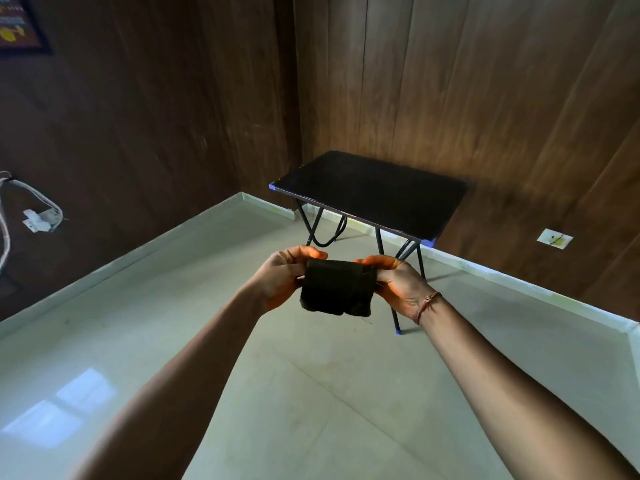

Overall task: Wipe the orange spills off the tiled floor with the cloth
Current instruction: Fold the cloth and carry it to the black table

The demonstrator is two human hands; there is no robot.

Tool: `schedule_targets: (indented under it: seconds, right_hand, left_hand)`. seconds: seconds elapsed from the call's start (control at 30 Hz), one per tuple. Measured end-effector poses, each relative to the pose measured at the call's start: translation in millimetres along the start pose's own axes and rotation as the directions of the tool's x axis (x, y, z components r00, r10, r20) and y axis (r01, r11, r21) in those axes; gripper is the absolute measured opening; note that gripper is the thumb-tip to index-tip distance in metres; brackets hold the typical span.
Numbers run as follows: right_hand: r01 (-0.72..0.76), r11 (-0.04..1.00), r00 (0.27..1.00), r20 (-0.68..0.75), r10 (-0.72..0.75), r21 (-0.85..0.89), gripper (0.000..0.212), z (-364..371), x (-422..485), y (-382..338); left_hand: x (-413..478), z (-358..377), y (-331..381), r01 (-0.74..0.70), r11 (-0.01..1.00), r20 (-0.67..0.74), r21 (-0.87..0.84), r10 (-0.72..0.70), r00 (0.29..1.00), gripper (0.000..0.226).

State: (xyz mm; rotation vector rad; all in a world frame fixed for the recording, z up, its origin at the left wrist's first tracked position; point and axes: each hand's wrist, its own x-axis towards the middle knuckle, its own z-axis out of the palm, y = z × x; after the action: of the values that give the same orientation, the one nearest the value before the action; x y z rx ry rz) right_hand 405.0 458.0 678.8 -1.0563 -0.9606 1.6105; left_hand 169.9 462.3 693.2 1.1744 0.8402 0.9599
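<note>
A dark folded cloth [336, 289] hangs in the air in front of me, well above the pale tiled floor [311, 393]. My left hand [282, 278] grips its left edge and my right hand [398, 282] grips its right edge, arms stretched forward. A thin thread band circles my right wrist. No orange spill shows on the floor in this view.
A small black folding table [370, 195] with metal legs stands in the corner just beyond my hands. Dark wood panels cover both walls. White cables and a socket [38, 216] hang on the left wall, and a wall plate [554, 239] sits low on the right wall.
</note>
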Motion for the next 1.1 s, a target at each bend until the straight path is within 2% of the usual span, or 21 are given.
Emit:
schedule_targets:
  seconds: [0.07, 0.17, 0.3, 0.4, 0.5, 0.57, 0.63, 0.77, 0.83, 0.93, 1.03, 1.1]
  right_hand:
    - [-0.043, 0.999, 0.998, -0.038, 0.043, -0.007, 0.026, -7, 37, -9]
    - [-0.109, 0.994, 0.992, -0.07, 0.108, -0.006, 0.024, -14, 87, -19]
    - [-0.221, 0.972, 0.971, -0.105, 0.212, -0.083, 0.032, -21, 152, -40]
    - [-0.277, 0.961, 0.952, -0.148, 0.27, -0.028, 0.032, -30, 194, -44]
    - [-0.325, 0.946, 0.94, -0.111, 0.323, -0.001, 0.035, -41, 228, -37]
    - [-0.316, 0.947, 0.944, -0.116, 0.308, -0.058, 0.027, -48, 252, -29]
    - [-0.286, 0.954, 0.947, -0.18, 0.267, -0.09, 0.016, -61, 283, -21]
    - [-0.286, 0.958, 0.887, -0.382, 0.259, -0.016, 0.019, -96, 345, -16]
    - [-0.297, 0.955, 0.828, -0.493, 0.268, 0.02, 0.024, -117, 373, -23]
    - [-0.324, 0.946, 0.789, -0.551, 0.271, 0.002, 0.024, -144, 400, -28]
    - [-0.407, 0.908, 0.756, -0.593, 0.278, -0.093, 0.035, -169, 418, -32]
    - [-0.423, 0.904, 0.689, -0.669, 0.279, -0.06, 0.036, -185, 426, -30]
  left_hand:
    - [38, -4, 4, 0.016, 0.999, -0.039, 0.036, -0.014, 0.999, 0.028]
    - [88, -9, 5, 0.046, 0.999, -0.206, 0.004, -0.044, 0.978, 0.015]
    - [152, -20, 3, 0.193, 0.973, -0.382, 0.124, -0.133, 0.915, 0.028]
    - [198, -25, -2, 0.271, 0.952, -0.495, 0.143, -0.168, 0.852, 0.029]
    - [244, -31, -10, 0.35, 0.925, -0.575, 0.145, -0.209, 0.791, 0.03]
    - [275, -37, -18, 0.394, 0.914, -0.561, 0.097, -0.276, 0.78, 0.032]
    - [314, -45, -28, 0.424, 0.905, -0.475, 0.021, -0.364, 0.801, 0.034]
    - [395, -58, -45, 0.459, 0.883, -0.256, -0.101, -0.469, 0.845, 0.029]
    - [442, -57, -57, 0.499, 0.867, -0.215, -0.01, -0.489, 0.846, 0.024]
    - [503, -52, -79, 0.481, 0.848, -0.196, 0.222, -0.445, 0.874, 0.03]
    - [558, -37, -93, 0.494, 0.765, -0.153, 0.413, -0.477, 0.866, 0.031]
    - [583, -23, -103, 0.499, 0.719, -0.097, 0.484, -0.523, 0.847, 0.032]
